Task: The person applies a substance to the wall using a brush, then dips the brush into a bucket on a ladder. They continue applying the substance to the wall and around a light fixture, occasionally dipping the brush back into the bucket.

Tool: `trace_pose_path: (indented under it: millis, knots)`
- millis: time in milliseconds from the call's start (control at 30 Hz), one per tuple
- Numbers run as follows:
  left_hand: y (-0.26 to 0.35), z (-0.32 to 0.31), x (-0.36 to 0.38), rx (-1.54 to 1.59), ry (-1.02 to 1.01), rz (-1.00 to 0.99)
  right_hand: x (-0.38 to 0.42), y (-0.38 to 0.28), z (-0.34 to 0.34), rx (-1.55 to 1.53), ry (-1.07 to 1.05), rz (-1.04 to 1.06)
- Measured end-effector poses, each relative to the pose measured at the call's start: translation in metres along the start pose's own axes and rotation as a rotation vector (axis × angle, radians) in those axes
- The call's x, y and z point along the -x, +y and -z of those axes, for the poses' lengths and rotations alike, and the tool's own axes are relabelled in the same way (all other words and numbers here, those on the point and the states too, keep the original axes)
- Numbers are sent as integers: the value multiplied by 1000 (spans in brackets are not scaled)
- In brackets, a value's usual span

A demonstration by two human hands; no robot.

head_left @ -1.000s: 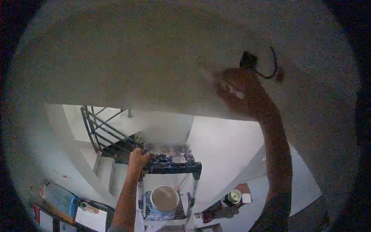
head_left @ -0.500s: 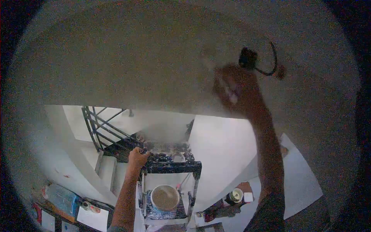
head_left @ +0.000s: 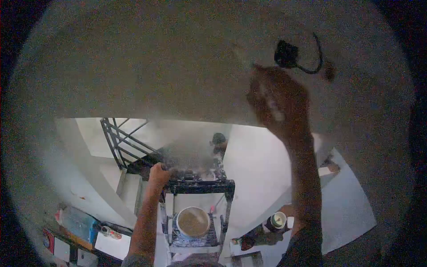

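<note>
My right hand is raised against the dim, pale ceiling, its fingers curled. A whitish patch shows among the fingers, too blurred to name. Just above the knuckles hangs a small black fitting with a curved black cable. Lower down, my left hand is closed on the left end of the top of a paint-spattered stepladder. A white bucket holding a greyish-brown material stands on the ladder, below its top bar.
Dark stair railings rise at the left behind the ladder. Boxes and a blue-edged plastic container lie at lower left. At lower right are an open tin and a large pale panel. A dusty haze blurs the area beyond the ladder top.
My right hand has shifted slightly along the ceiling, still curled. The view has tilted a little, and the haze beyond the ladder has changed shape. My left hand stays on the ladder.
</note>
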State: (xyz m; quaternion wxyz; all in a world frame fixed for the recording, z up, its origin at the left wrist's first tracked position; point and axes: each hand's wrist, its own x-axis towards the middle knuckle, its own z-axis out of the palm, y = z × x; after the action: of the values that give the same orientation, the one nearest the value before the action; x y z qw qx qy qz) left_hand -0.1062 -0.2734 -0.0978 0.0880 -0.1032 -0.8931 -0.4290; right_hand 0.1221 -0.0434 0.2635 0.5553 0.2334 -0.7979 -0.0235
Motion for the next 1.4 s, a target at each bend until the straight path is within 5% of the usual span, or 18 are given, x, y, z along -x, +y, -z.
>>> trace_pose_path:
  millis: [100,167,233,267,300,467,500,567,633,667,733,833,867,967,1100,1167,1233,1400]
  knots:
    - [6,7,6,-55,-31,16,43,0,-60,253,-174,53]
    - [4,7,6,-23,39,-40,92,-33,-63,-3,-457,-151]
    - [24,19,14,-8,-9,11,140,-63,-55,-322,-545,-101]
    - [32,24,16,11,-56,57,155,-80,-53,-499,-750,-288]
    - [30,23,14,8,-55,73,183,-96,-59,-716,-383,-334]
    - [-21,-10,-6,38,17,-196,347,-144,-115,-901,-408,-737]
    - [4,5,2,-382,-7,-294,385,-151,-126,-1028,-401,-906]
    - [4,5,6,-216,53,-134,426,-168,-130,-1163,-380,-1127]
    - [20,15,7,-100,-35,-89,450,-177,-124,-1308,-386,-1863]
    - [16,12,4,-117,-70,-95,474,-180,-124,-1308,-363,-1902]
    - [1,11,1,306,-138,-189,520,-192,-119,-1343,-107,-1591]
    - [-12,-1,-11,-3,-49,-199,496,-179,-100,-1317,-311,-1893]
    - [0,6,-5,85,-117,-29,497,-175,-102,-1256,-365,-1884]
    - [-5,5,-4,277,-156,26,514,-172,-110,-1295,-361,-1799]
    - [3,1,-3,163,-65,-20,511,-165,-107,-1324,-412,-1751]
    - [16,5,5,-158,-15,81,527,-172,-111,-1546,-326,-1796]
    - [18,5,8,397,-167,135,533,-183,-116,-1539,-264,-1900]
    - [-4,1,-6,66,-91,0,523,-200,-135,-1469,-239,-1917]
